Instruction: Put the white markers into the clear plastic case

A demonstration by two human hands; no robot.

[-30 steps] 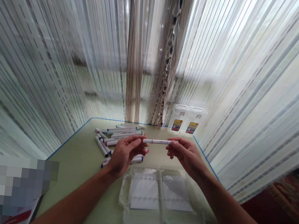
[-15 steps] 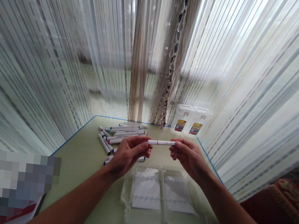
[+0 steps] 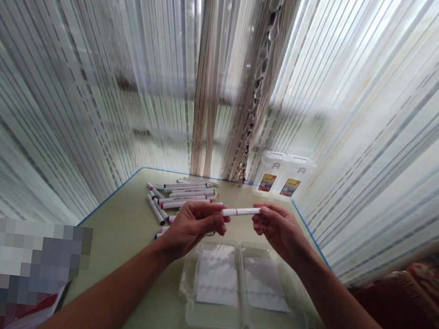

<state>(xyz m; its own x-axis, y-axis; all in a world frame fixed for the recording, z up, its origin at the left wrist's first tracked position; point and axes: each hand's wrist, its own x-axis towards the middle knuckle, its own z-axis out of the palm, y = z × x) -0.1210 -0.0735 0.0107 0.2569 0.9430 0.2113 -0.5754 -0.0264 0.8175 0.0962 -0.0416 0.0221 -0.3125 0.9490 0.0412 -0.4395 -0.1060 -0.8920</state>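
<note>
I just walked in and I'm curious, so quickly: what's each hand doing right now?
Left hand: closed, fingertips pinching one end of a white marker.
Right hand: closed, fingertips pinching its other end.

room above the case (image 3: 215, 317) (markers (image 3: 192, 192) crowd left)
</note>
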